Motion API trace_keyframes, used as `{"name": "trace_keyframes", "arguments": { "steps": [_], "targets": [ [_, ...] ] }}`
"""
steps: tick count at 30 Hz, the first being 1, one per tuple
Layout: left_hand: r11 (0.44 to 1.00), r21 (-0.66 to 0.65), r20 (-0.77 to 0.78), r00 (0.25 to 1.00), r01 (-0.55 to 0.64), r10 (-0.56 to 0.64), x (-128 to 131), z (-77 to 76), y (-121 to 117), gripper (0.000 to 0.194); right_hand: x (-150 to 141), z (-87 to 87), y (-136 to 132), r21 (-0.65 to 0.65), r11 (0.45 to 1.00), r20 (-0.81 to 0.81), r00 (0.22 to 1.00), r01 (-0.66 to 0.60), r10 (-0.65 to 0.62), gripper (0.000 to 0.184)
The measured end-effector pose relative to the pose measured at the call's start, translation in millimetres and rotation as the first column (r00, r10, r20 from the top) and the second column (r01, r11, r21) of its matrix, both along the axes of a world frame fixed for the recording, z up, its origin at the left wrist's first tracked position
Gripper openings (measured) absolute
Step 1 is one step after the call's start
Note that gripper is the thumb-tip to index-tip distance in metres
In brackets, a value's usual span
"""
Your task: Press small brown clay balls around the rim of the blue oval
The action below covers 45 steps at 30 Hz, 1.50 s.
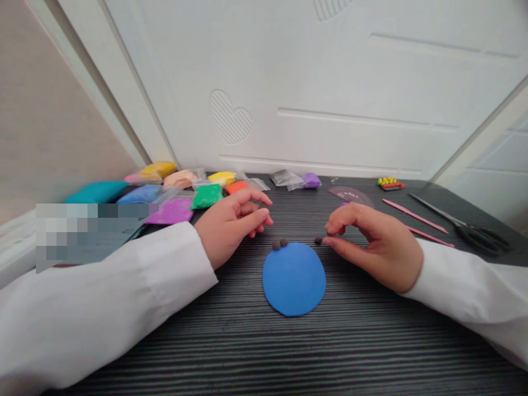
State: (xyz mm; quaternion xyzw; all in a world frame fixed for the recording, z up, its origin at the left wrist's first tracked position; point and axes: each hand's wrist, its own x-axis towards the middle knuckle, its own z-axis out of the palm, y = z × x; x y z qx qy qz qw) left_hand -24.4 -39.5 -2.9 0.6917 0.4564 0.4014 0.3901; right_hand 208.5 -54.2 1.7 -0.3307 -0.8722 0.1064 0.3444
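Note:
A flat blue clay disc [294, 280] lies on the dark table. Two small dark clay balls [279, 244] sit side by side on its far-left edge. My right hand [373, 245] is right of the disc, thumb and index finger in a loose pinch at a third small dark ball [318, 241]. That ball touches the thumb tip, just past the disc's upper right edge. To the upper left of the disc hovers my left hand [233, 225], its fingers loosely curled and apart from the thumb. I see nothing held in it.
Bags of coloured clay, among them a green one [207, 196] and a purple one [311, 180], line the back and left. Pink modelling tools [414, 215] and black scissors [478, 234] lie at right. Behind them are a clear pink plate [351, 194] and a small colourful piece [390, 183].

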Motion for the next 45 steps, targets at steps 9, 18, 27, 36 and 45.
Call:
{"name": "trace_keyframes", "arguments": {
  "steps": [9,18,27,36,45],
  "targets": [
    [1.000,-0.020,-0.059,0.998,-0.023,0.022,0.1,3.1,-3.1,0.021,1.1,3.5,-3.5,-0.019,0.998,0.052,0.997,0.059,-0.058,0.014],
    [0.999,-0.017,-0.062,0.998,-0.032,0.031,0.0,3.4,-3.4,0.020,2.8,1.1,-0.2,0.016,1.000,0.043,0.999,0.010,-0.011,0.013],
    [0.998,-0.033,-0.058,0.997,-0.045,0.044,1.9,5.0,-3.2,0.019,2.1,3.0,-1.5,0.033,0.999,0.057,0.998,0.016,-0.018,0.009],
    [0.999,-0.037,-0.047,0.998,-0.040,0.038,1.0,3.6,-3.0,0.020,2.7,4.9,-0.5,0.039,0.998,0.057,0.997,-0.053,0.051,0.013],
    [0.999,-0.047,-0.067,0.998,-0.020,0.017,0.3,3.2,-0.6,0.019,0.3,3.4,-1.2,0.093,0.995,0.031,0.999,-0.024,0.021,0.015]
  ]
}}
